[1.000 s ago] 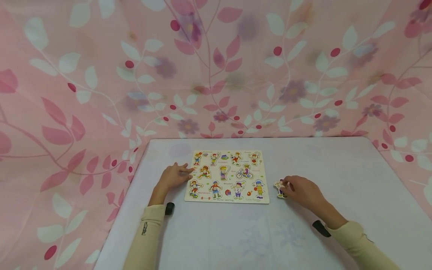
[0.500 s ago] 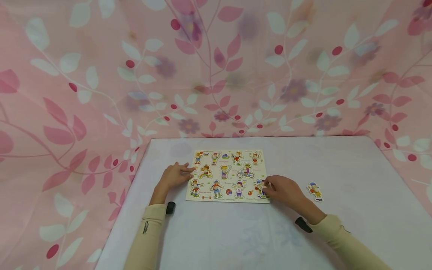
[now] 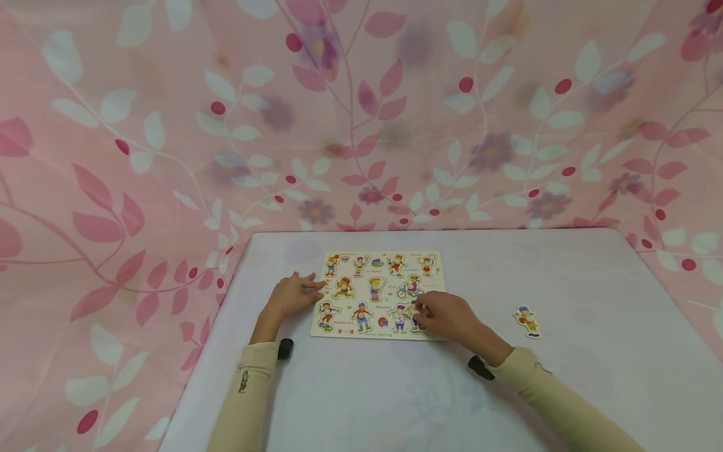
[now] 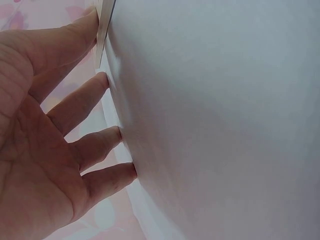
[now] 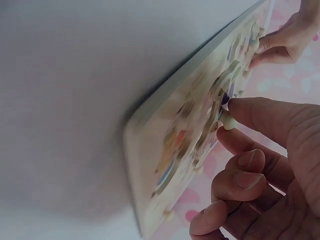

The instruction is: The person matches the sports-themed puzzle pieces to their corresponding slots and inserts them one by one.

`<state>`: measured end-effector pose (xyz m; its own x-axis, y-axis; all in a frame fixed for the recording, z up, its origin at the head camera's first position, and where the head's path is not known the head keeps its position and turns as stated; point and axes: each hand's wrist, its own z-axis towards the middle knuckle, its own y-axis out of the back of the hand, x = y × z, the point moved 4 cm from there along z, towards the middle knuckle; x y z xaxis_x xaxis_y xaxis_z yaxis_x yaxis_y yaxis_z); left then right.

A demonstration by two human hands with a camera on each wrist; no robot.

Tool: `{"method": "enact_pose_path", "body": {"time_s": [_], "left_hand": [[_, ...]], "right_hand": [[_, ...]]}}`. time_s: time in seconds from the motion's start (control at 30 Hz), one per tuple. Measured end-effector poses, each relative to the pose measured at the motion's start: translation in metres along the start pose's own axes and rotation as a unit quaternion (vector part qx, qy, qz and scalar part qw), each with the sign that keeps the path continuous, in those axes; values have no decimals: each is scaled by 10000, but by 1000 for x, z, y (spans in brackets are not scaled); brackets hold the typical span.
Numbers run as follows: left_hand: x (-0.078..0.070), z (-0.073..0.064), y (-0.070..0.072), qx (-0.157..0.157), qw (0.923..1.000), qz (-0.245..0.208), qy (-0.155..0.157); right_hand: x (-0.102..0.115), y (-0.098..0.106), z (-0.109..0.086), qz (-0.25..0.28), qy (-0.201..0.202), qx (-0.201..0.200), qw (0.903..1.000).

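A wooden knob puzzle board (image 3: 317, 328) printed with sporty cartoon children lies on the table. My left hand (image 3: 290, 295) is at its left edge, fingers spread. In the left wrist view, the thumb and nearest finger (image 4: 75, 105) reach the board's edge and the white cloth. My right hand (image 3: 452, 317) pinches a puzzle piece (image 3: 415, 316) by its small round knob (image 5: 228, 121) between thumb and index finger. This piece is held over the board's lower right, overlapping the printed figure with an S on its shirt. In the right wrist view it sits tilted close over the board.
Another loose puzzle piece (image 3: 528, 321), a child in a blue cap and yellow clothes, lies on the table right of the board. A white cloth (image 3: 361, 395) covers the table. A pink floral curtain (image 3: 361, 125) hangs behind and at the sides.
My right hand has carried the puzzle piece leftward from the table beside the board to over its lower right. The loose blue-capped piece came into sight. My left hand stays put.
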<state>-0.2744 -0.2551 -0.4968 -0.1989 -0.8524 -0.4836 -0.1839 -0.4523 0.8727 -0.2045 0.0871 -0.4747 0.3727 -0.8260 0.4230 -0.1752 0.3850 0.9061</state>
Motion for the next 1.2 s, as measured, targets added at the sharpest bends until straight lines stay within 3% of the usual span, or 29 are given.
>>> {"method": "enact_pose_path", "body": {"time_s": [0.5,1.2], "left_hand": [[-3,-1,1,5,10000,51,-36],[0,1,-2,-10,9999,96,-45]], "right_hand": [[21,-15,16,-105,88,153,9998],[23,-22,20,-299,96,92,9995]]}}
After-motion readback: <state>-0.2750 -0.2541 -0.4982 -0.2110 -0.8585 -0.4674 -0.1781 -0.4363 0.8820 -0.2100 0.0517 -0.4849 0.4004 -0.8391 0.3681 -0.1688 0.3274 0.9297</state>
